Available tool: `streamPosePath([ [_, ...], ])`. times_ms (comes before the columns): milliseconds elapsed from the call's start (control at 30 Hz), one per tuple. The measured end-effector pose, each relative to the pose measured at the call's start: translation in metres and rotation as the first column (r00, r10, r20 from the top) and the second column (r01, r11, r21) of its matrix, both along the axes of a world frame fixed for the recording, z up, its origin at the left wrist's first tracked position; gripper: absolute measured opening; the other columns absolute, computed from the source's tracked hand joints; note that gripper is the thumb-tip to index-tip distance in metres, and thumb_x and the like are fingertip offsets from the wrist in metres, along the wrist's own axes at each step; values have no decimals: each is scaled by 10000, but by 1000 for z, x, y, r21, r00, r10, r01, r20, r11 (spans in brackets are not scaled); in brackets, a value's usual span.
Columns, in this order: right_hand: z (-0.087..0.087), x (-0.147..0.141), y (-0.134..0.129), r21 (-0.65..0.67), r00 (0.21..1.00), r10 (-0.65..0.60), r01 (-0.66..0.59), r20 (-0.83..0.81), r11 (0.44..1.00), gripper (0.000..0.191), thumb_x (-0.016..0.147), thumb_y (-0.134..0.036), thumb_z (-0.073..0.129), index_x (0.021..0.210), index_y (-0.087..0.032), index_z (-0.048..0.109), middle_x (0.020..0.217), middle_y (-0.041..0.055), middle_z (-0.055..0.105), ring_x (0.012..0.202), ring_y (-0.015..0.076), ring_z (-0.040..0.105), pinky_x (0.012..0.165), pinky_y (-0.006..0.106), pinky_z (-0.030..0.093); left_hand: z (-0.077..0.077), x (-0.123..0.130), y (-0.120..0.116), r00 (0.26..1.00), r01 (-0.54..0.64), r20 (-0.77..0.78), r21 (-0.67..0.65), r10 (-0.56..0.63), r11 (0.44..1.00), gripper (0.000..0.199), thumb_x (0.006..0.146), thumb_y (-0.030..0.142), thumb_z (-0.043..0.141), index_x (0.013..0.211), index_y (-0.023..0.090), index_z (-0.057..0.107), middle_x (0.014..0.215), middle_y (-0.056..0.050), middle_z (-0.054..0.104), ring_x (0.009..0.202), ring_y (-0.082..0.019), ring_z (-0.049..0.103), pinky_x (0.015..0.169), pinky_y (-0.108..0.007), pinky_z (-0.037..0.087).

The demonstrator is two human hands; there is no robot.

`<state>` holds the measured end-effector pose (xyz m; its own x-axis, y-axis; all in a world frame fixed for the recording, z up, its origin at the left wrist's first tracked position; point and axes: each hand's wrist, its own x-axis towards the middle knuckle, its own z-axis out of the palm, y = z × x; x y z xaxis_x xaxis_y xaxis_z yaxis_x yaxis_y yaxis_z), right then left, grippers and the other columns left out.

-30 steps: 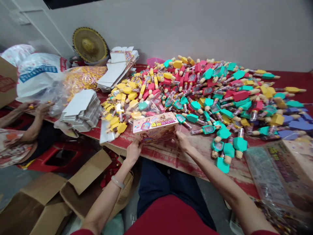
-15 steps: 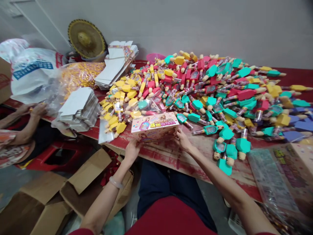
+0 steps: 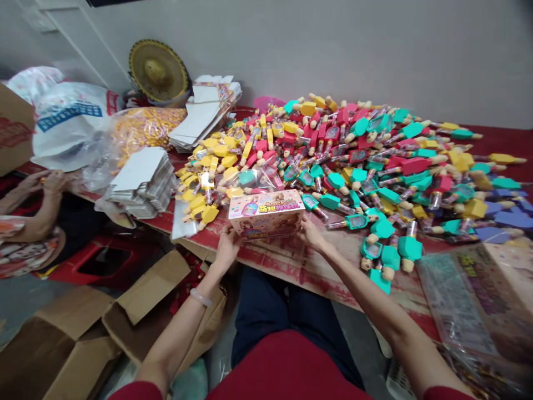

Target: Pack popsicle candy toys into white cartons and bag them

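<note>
A pink printed cardboard box (image 3: pixel 267 215) is between my hands at the front edge of the table, its top and near side facing me. My left hand (image 3: pixel 227 248) grips its left end from below, fingers partly hidden behind the corner. At the other end, my right hand (image 3: pixel 310 233) is closed on the right side, its fingertips partly out of sight. Just beyond the box spreads a large heap of small toys (image 3: pixel 333 161) in yellow, red, teal and purple, with clear tubes and tan knobs.
Folded white cartons (image 3: pixel 144 175) are stacked on the left, with a bag of yellow pieces (image 3: pixel 145 130) behind. Plastic-wrapped printed boxes (image 3: pixel 478 289) stand at right. Opened brown cartons (image 3: pixel 145 294) lie below the table. Another person's hands (image 3: pixel 52 183) work at far left.
The box has tipped a little, so more of its near side shows. Both hands keep their hold on its ends. The whole view has shifted slightly.
</note>
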<state>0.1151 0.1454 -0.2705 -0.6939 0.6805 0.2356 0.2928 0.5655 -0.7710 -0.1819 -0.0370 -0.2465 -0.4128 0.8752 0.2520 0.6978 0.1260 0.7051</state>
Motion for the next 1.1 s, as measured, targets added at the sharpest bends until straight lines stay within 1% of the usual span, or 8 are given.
streamPosePath([
  [67,4,1,4,-25,999,41,-40,18,999,54,771,-179,618,789,-192,668,1165,121,624,1053,256,627,945,430,549,2,-4,1,990,67,126,-13,-65,998,197,796,260,709,965,167,754,1278,-139,667,1138,-289,643,1005,-437,528],
  [200,7,5,7,-60,997,70,-68,36,996,79,783,-169,619,761,-188,692,1176,114,639,1046,245,646,947,399,551,6,-9,1,950,177,272,-62,-154,982,198,799,319,690,902,157,738,1007,-96,762,924,-248,701,860,-367,563],
  [500,-8,3,-9,36,999,-30,28,41,999,104,786,-167,599,806,-201,695,1225,139,604,1064,258,617,932,417,555,-2,-18,-3,979,140,164,-93,-123,986,203,817,392,660,802,189,668,752,-30,740,681,-188,654,670,-289,493],
  [667,-6,2,-16,-5,999,-39,39,-1,999,136,772,-174,566,774,-202,699,1183,135,631,1041,258,635,907,415,561,-6,-14,-4,989,99,125,-107,-85,989,176,825,370,647,826,194,653,799,-42,750,721,-199,669,684,-294,493],
  [767,22,9,-13,-24,984,-170,169,-50,985,160,776,-186,549,819,-211,701,1043,105,675,993,255,642,920,427,557,-6,-10,-4,992,61,115,-130,-46,990,168,824,360,661,835,192,665,820,-50,758,754,-213,683,715,-308,513],
  [900,105,-5,-5,132,838,-456,510,-300,850,266,952,-253,445,1087,-215,671,1159,122,662,1157,294,594,1080,532,463,-6,-8,-3,991,69,119,-123,-54,990,159,827,324,672,891,181,705,901,-73,782,819,-234,704,774,-333,539],
  [1000,157,-53,-4,300,875,-319,434,-364,849,356,1055,-372,374,1287,-234,606,1385,106,574,1429,333,417,1219,642,262,-5,-8,-1,992,45,122,-144,-28,989,137,814,303,688,873,182,712,859,-69,781,786,-237,702,757,-341,550],
  [1100,158,-106,-5,366,956,-220,279,-194,888,501,1068,-521,348,1448,-232,499,1538,116,478,1566,408,141,1213,759,3,-3,-5,0,993,38,118,-159,-19,987,126,816,278,680,878,175,719,895,-76,789,829,-249,720,782,-350,564],
])
